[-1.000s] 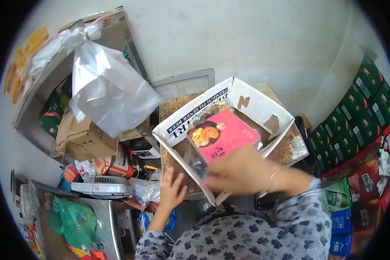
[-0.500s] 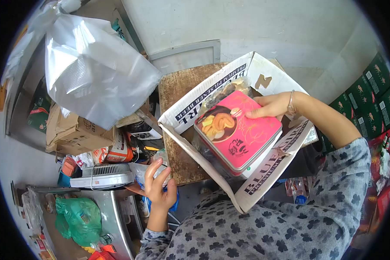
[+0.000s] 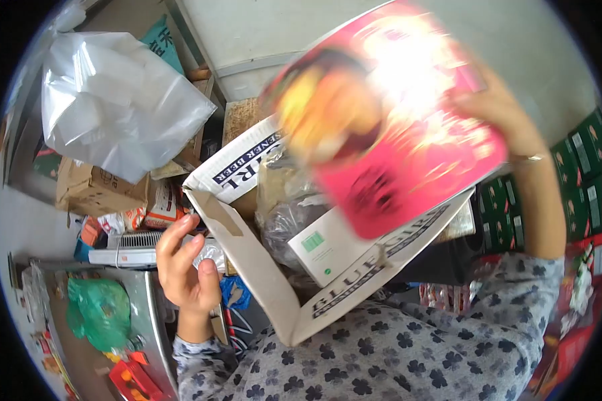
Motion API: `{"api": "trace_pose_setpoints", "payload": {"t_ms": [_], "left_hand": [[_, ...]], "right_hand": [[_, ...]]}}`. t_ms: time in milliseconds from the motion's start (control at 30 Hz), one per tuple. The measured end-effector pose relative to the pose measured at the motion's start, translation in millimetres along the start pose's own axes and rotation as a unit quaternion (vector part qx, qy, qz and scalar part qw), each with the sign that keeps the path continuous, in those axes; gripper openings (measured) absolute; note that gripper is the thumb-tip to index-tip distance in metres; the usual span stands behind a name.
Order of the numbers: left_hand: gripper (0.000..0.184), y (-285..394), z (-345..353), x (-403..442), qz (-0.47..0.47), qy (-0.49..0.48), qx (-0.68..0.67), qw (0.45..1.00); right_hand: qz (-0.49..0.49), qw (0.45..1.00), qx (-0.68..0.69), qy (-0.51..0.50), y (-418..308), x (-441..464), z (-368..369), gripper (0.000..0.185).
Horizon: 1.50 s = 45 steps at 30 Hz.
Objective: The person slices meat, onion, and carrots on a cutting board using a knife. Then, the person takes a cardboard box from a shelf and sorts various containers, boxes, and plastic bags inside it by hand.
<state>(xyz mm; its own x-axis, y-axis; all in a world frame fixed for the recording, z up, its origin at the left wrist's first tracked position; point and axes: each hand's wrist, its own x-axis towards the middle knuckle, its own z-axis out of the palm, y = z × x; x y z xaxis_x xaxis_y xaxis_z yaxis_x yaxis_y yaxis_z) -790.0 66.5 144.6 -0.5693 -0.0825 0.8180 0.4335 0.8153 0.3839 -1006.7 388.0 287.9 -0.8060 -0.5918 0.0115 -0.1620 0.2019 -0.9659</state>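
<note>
Pink tin, gripped at its edge, tilts in the right hand.

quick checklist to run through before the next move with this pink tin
1. Right hand has the tin: ok, thumb on its printed face; the other fingers are hidden.
2. Left hand free: ok, nothing in it.
3. Tin apart from the box: cannot tell, they overlap in this single view.
4. Box free of other things: not ok, crumpled plastic and a white printed item lie inside.
5. Tin's lid seated: cannot tell, blurred.
</note>
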Motion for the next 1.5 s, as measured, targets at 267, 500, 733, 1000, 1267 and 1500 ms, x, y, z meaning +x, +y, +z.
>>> {"api": "trace_pose_setpoints", "payload": {"t_ms": [267, 500, 733, 1000, 1267, 1500], "left_hand": [[0.051, 70, 68, 91, -0.007, -0.511, 0.058, 0.858], [0.067, 74, 126, 80, -0.031, -0.683, 0.068, 0.727], [0.084, 72, 139, 66, -0.033, -0.655, 0.210, 0.725], [0.085, 62, 125, 101, -0.111, -0.566, 0.165, 0.800], [0.087, 38, 94, 116, -0.118, -0.494, 0.147, 0.849], [0.081, 11, 91, 106, -0.123, -0.474, 0.132, 0.862]], "right_hand": [[0.021, 0.930, 0.152, 0.334, 136, -74, -191, 0.055], [0.127, 0.924, 0.156, 0.326, 307, -128, -151, 0.057], [0.166, 0.903, 0.216, 0.331, 359, -146, -103, 0.058], [0.204, 0.915, 0.193, 0.290, 386, -162, -106, 0.046], [0.058, 0.923, -0.137, 0.356, 305, -142, -123, 0.055], [-0.293, 0.918, -0.264, -0.037, 66, -63, -61, 0.028]]}}
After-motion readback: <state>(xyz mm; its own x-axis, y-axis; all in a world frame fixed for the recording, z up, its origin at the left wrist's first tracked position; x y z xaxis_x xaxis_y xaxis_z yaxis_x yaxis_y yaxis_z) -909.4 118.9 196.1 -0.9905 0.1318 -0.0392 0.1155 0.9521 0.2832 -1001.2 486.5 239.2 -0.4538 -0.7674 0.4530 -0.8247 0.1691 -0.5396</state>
